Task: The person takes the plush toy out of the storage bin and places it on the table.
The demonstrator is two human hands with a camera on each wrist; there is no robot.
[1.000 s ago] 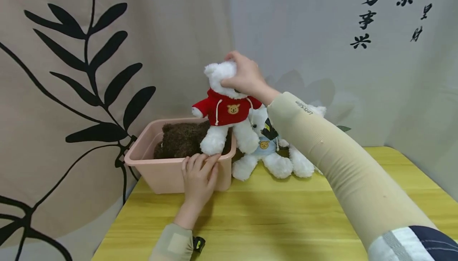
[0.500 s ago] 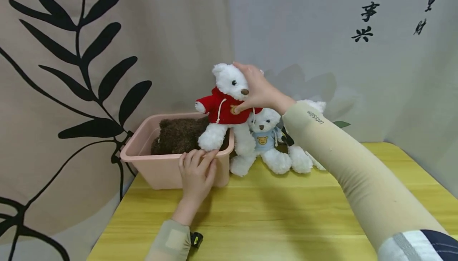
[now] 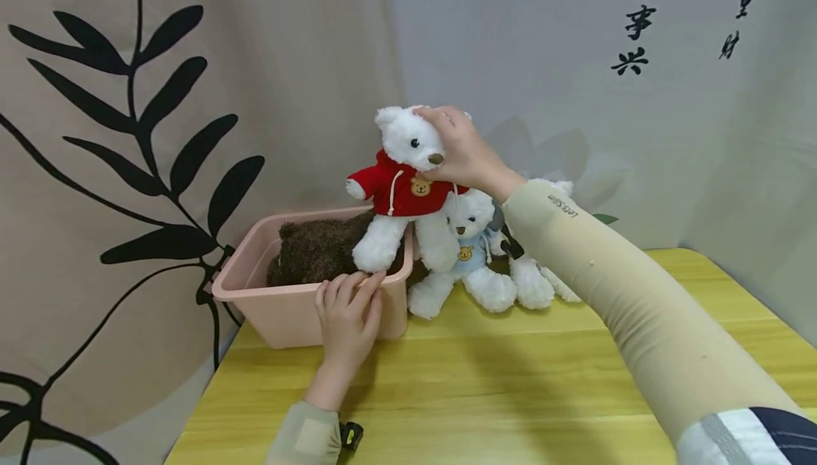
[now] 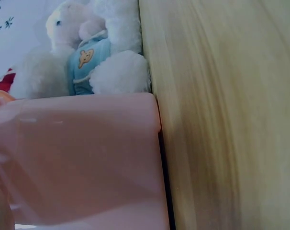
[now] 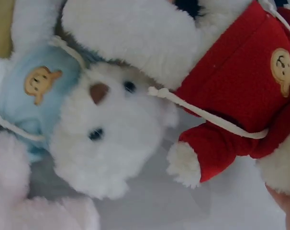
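At the center of the frame, a person's right hand (image 3: pixel 469 149) is gripping a red-hooded white bear (image 3: pixel 396 199) by the head, thumb below its nose, fingers bent across the crown. The bear is hanging upright, long axis near vertical, mostly left of and below that grip. One foot is overlapping the opening of a pink box (image 3: pixel 268 312); the other leg is showing beyond the right rim. The left hand (image 3: pixel 347 323) is curling its fingers over the front rim, just below the nearer foot. Inside, a dark brown furry object (image 3: pixel 313 252) is lying lengthwise. Just right, a blue-topped white bear (image 3: pixel 466 256) is sitting on the table (image 3: pixel 485 394).
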